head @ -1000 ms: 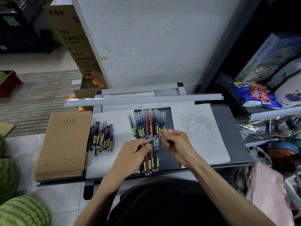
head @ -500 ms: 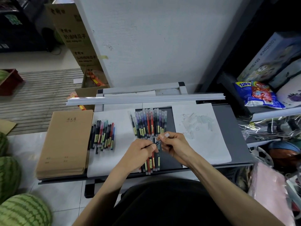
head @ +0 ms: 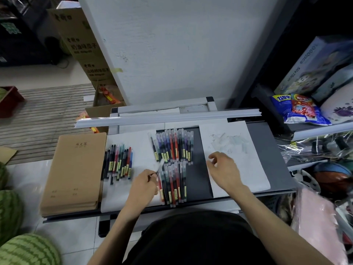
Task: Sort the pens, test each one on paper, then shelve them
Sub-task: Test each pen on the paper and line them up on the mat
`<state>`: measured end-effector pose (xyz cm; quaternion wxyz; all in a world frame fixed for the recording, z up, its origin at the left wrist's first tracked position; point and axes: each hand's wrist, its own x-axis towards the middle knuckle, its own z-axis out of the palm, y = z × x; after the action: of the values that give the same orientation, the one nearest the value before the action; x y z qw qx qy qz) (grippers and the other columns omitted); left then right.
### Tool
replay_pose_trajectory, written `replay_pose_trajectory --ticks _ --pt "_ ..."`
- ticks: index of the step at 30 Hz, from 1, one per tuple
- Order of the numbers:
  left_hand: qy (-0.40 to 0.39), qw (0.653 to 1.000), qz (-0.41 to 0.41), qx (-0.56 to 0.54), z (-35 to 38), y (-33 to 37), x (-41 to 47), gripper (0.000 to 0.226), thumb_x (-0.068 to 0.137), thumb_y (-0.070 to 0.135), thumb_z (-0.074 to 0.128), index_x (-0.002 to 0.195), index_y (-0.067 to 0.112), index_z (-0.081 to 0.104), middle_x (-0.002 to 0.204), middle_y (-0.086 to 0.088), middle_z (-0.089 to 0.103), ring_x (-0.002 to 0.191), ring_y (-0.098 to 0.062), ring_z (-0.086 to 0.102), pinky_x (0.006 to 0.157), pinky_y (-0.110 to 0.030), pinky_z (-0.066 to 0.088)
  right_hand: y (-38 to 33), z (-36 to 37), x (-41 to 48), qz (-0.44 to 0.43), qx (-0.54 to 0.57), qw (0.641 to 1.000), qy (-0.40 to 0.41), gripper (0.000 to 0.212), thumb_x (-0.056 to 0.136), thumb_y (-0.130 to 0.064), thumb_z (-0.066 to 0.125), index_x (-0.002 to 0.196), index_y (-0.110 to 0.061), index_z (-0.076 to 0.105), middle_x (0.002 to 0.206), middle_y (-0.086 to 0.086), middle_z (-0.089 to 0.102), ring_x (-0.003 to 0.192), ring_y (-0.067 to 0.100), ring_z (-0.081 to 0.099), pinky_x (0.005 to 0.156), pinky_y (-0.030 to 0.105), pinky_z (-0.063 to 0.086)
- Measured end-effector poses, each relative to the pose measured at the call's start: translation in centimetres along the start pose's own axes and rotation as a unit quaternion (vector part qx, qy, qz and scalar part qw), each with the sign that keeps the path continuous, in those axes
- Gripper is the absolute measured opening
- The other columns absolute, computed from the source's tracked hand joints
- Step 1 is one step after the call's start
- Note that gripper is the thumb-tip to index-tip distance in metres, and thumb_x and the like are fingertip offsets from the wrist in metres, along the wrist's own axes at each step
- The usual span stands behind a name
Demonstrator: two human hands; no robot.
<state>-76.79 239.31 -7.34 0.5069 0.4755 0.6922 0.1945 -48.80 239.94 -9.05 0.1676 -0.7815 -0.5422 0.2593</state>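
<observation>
My left hand (head: 142,185) pinches a capped pen (head: 160,166) that points up and to the right, blurred, just left of the lower pen row. My right hand (head: 223,169) hovers over the scribbled test paper (head: 246,150) with fingers loosely curled and nothing in it. An upper row of pens (head: 172,145) and a lower row of pens (head: 174,182) lie on the dark board. A third bunch of pens (head: 119,161) lies on the left white sheet (head: 139,142).
A stack of brown notebooks (head: 74,173) sits at the table's left. A white rail (head: 168,117) runs along the back. Shelves (head: 315,129) with snack bags and boxes stand at the right. Watermelons (head: 11,213) and cardboard boxes (head: 80,43) are on the left floor.
The two hands held one pen together over the rows. Now they are apart: the left keeps the pen and has moved left, the right has let go and shifted right over the test paper.
</observation>
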Motion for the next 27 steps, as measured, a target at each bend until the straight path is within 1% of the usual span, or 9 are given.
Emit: replay_pose_trajectory --ticks 4,6,9,11,16,20,24,26,27 --pt "0.093 0.994 -0.029 0.048 -0.8 -1.4 0.0 0.01 0.106 0.021 0.056 0.107 0.015 0.065 0.093 -0.006 0.074 0.067 -0.014 0.076 0.077 -0.04 0.062 2.7 -1.4 1.0 -0.013 -0.125 0.992 0.031 0.029 0.098 -0.019 0.054 0.126 -0.014 0.063 0.122 0.004 0.06 0.105 0.028 0.063 0.08 0.039 0.054" --pt "0.109 0.986 -0.009 0.127 -0.7 -1.8 0.3 0.015 0.102 0.021 0.059 0.092 0.016 0.069 0.082 -0.008 0.075 0.072 -0.02 0.073 0.076 -0.04 0.06 3.0 -1.4 1.2 -0.031 -0.159 0.987 0.018 0.03 0.099 -0.018 0.052 0.127 -0.015 0.064 0.123 0.003 0.061 0.107 0.027 0.061 0.079 0.037 0.053" --pt "0.102 0.978 0.009 0.18 -0.3 -2.1 0.8 0.036 0.099 0.02 0.064 0.063 0.014 0.057 0.055 -0.009 0.064 0.051 -0.02 0.058 0.054 -0.03 0.047 2.9 -0.9 1.4 -0.045 -0.197 0.979 0.004 0.03 0.1 -0.02 0.051 0.127 -0.016 0.065 0.122 0.002 0.063 0.108 0.026 0.061 0.081 0.037 0.053" --pt "0.099 0.977 0.015 0.189 0.0 -2.1 1.2 0.042 0.097 0.022 0.066 0.06 0.006 0.058 0.048 -0.01 0.059 0.041 -0.014 0.05 0.046 -0.024 0.039 2.7 -0.5 1.4 -0.042 -0.213 0.976 0.006 0.03 0.101 -0.02 0.05 0.126 -0.016 0.065 0.119 0.002 0.064 0.107 0.026 0.061 0.082 0.036 0.05" --pt "0.078 0.978 0.034 0.193 1.2 -1.7 2.0 0.047 0.096 0.026 0.071 0.055 0.012 0.054 0.046 -0.002 0.047 0.042 -0.013 0.04 0.045 -0.023 0.032 1.2 0.2 1.1 -0.037 -0.204 0.978 0.012 0.022 0.099 -0.02 0.049 0.11 -0.015 0.067 0.107 0.002 0.065 0.097 0.027 0.061 0.074 0.032 0.041" --pt "0.064 0.975 0.04 0.211 1.5 -1.3 2.3 0.055 0.097 0.025 0.071 0.051 0.015 0.043 0.044 0.001 0.037 0.042 -0.015 0.034 0.047 -0.027 0.028 -0.4 0.8 0.4 -0.047 -0.109 0.993 0.003 0.02 0.103 -0.033 0.054 0.105 -0.016 0.065 0.101 0.002 0.068 0.093 0.026 0.064 0.079 0.037 0.053" --pt "0.097 0.97 0.051 0.217 0.4 -1.5 2.8 0.049 0.096 0.027 0.071 0.054 0.018 0.047 0.046 0.005 0.038 0.04 -0.011 0.033 0.046 -0.024 0.028 -2.5 0.8 -0.7 -0.027 0.029 0.998 -0.05 0.02 0.104 -0.04 0.057 0.107 -0.022 0.062 0.097 -0.006 0.07 0.089 0.014 0.066 0.082 0.034 0.057" --pt "0.137 0.966 0.049 0.213 -1.1 -1.4 3.4 0.015 0.096 0.024 0.07 0.084 0.016 0.072 0.065 0.006 0.059 0.053 -0.006 0.051 0.054 -0.023 0.039 -3.1 0.8 -1.1 -0.027 0.086 0.994 -0.068 0.017 0.103 -0.04 0.061 0.107 -0.023 0.064 0.1 -0.009 0.071 0.095 0.009 0.066 0.087 0.025 0.054" --pt "0.162 0.963 0.043 0.213 -2.0 -1.3 3.7 0.012 0.096 0.021 0.069 0.103 0.012 0.074 0.08 0.002 0.068 0.066 -0.009 0.059 0.061 -0.026 0.044 -3.3 0.7 -1.2 -0.025 0.115 0.99 -0.072 0.016 0.101 -0.04 0.063 0.105 -0.024 0.065 0.102 -0.012 0.071 0.097 0.006 0.066 0.088 0.021 0.051"
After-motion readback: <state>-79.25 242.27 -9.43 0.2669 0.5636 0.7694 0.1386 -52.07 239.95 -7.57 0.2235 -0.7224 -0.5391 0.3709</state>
